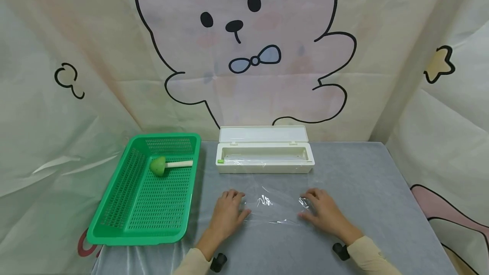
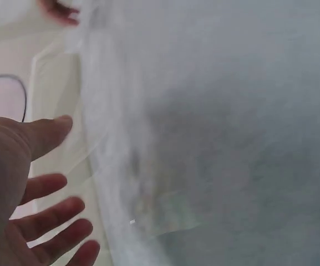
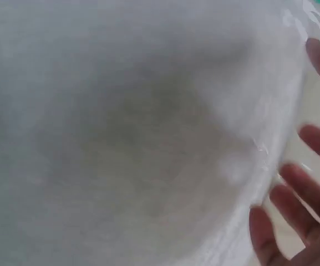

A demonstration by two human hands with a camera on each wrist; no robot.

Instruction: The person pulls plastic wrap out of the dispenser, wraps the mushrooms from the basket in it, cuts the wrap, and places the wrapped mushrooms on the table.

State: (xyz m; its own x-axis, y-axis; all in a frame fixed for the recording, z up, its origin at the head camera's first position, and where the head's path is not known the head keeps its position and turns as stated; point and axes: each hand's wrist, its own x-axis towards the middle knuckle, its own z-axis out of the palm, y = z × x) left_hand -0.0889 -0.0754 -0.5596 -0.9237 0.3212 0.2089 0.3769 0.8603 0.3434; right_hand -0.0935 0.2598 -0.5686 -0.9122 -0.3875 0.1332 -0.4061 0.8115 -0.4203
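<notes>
A thin sheet of clear plastic wrap (image 1: 267,202) lies over the grey table between the two hands, with shiny wrinkles in it. My left hand (image 1: 225,213) is at its left edge, fingers loosely spread and thumb apart; the left wrist view shows the same spread fingers (image 2: 51,219). At the other edge, my right hand (image 1: 324,212) has its thumb and fingers apart around a crumpled bit of the wrap. In the right wrist view the fingers (image 3: 295,205) are separate beside the film. Behind the sheet stands a white wrap dispenser box (image 1: 263,169) with its lid raised.
On the left is a green perforated basket (image 1: 139,241), holding an item with a green domed head (image 1: 158,166) and a white handle. The grey table (image 1: 363,181) meets a cartoon-printed curtain (image 1: 183,88) at the back. Dark wrist cameras (image 1: 218,262) sit at both cuffs.
</notes>
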